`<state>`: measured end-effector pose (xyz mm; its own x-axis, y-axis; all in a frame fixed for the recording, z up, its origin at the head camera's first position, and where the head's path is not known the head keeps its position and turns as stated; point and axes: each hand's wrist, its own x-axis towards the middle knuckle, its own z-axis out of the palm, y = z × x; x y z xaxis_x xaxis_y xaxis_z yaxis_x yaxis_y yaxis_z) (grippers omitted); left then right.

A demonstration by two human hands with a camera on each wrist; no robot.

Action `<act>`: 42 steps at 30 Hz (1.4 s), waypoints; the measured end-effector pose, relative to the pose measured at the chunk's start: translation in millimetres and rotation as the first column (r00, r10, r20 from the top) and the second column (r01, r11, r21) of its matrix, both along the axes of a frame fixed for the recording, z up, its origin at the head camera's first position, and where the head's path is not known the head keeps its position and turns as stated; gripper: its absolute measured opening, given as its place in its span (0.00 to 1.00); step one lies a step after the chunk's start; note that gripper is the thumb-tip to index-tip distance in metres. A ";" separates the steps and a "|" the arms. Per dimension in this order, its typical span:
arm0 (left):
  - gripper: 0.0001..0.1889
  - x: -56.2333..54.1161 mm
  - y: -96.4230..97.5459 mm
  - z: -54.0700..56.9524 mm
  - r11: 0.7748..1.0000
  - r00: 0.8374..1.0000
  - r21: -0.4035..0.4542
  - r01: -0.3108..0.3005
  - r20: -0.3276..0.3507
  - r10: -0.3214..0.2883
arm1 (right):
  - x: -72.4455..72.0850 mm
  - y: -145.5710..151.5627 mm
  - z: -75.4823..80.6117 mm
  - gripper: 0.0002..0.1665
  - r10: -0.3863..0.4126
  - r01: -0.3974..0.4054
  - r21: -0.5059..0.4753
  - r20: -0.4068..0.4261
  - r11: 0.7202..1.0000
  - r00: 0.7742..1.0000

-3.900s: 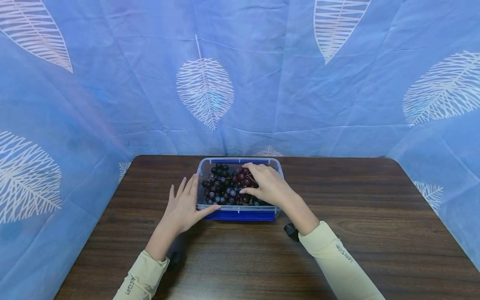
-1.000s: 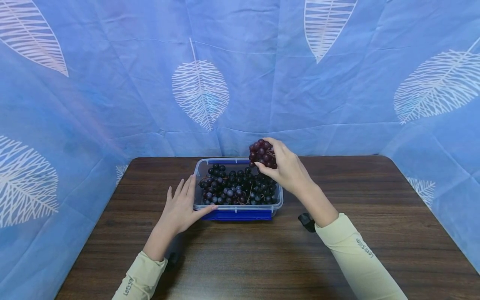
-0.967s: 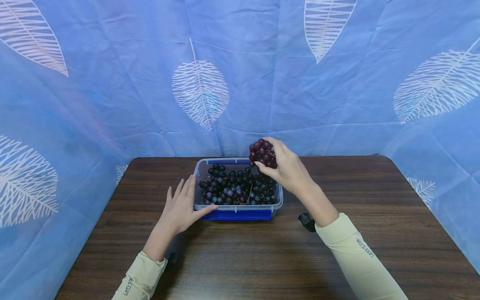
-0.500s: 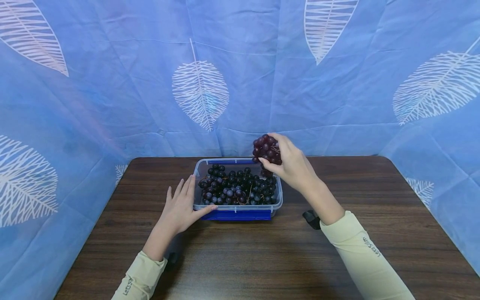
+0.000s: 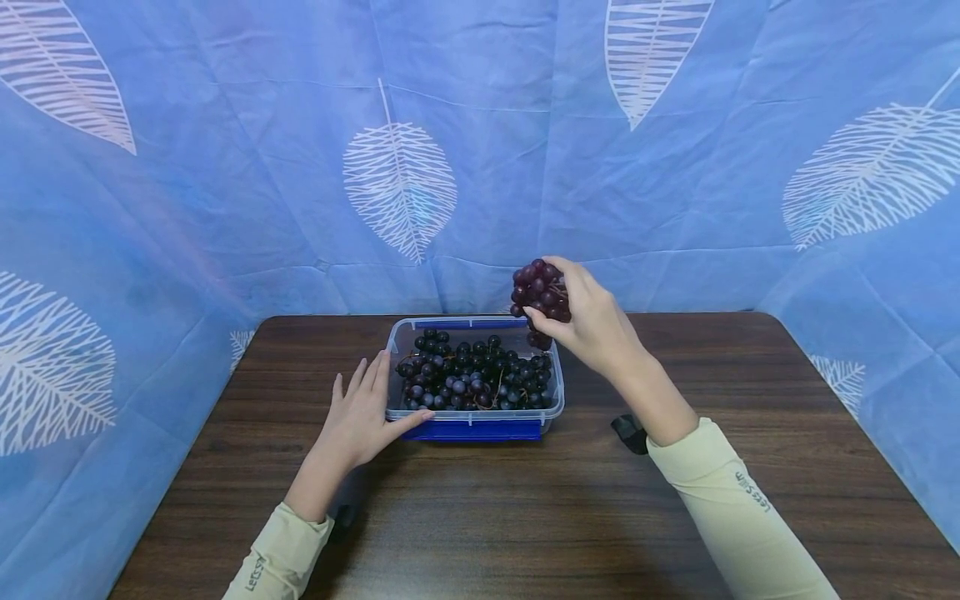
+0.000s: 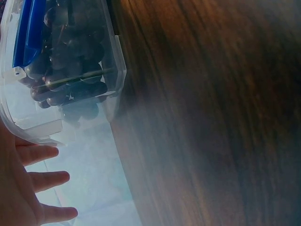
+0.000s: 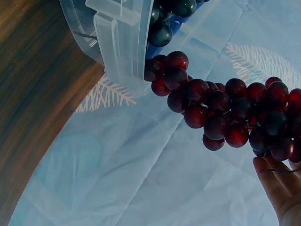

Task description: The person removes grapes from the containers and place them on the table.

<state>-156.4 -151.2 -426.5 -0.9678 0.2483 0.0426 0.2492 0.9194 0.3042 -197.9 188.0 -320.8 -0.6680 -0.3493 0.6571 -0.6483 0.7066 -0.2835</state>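
The right hand point(image 5: 597, 331) grasps a bunch of red grapes point(image 5: 536, 288), its thumb on the near side and its other fingers curled over the top. The bunch hangs in the air to the left of those fingers, above the far right corner of a clear container point(image 5: 471, 417), and its tail trails below the thumb. In the right wrist view the bunch stretches away from the fingertips toward the container's wall; whether its end touches the plastic cannot be told. The left hand point(image 5: 360, 421) grips nothing: its fingers are straight and spread, with the fingertips against the container's left end and the thumb reaching along the near rim at the corner. Just right of those fingers, inside the container, lie dark grapes point(image 5: 459, 375), nearly black, with thin brown stems showing among them; they sit lower than the right hand's fingers and to their left. A blue latch point(image 5: 476, 430) runs along the near side, just right of the left thumb. The container stands on a brown wood-grain tabletop point(image 5: 465, 517). Beyond both hands' fingers hangs a blue cloth point(image 5: 495, 192) printed with white leaves.
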 end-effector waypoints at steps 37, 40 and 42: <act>0.63 -0.4 -0.5 1.0 1.000 1.000 -0.003 0.001 0.012 -0.001 | 9.6 26.5 17.9 0.40 -0.104 0.104 -0.016 -0.017 0.994 0.994; 0.63 -0.5 -0.5 0.8 1.000 1.000 -0.004 0.002 0.007 -0.002 | 10.6 29.1 17.9 0.40 -0.108 0.107 -0.017 -0.017 0.994 0.994; 0.63 -0.6 -0.4 0.5 1.000 1.000 -0.003 0.002 0.004 -0.002 | 11.3 31.3 17.3 0.40 -0.111 0.111 -0.017 -0.018 0.994 0.994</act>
